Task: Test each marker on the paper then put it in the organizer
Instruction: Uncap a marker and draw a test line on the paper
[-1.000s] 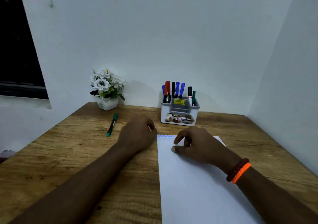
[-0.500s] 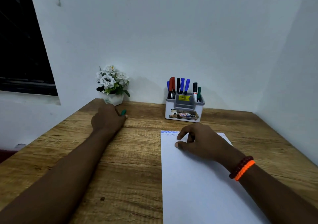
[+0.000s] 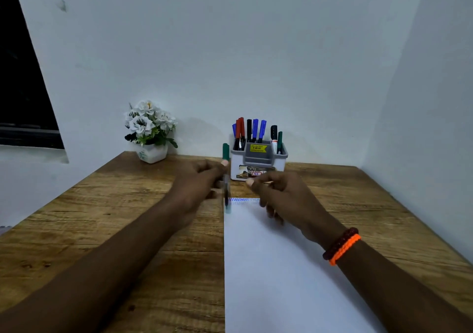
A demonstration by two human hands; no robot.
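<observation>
Behind the paper (image 3: pixel 281 268), organizer (image 3: pixel 258 165) holds upright markers (image 3: pixel 252 131).

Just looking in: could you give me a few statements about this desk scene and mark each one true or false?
1. The left hand holds a green marker. True.
2. The organizer is empty. False: several markers stand in it.
3. The paper already bears scribbles at its far edge. True.
4. The flower pot sits right of the organizer. False: it sits left of it.
5. The right hand holds a red marker. False: it holds none.
</observation>
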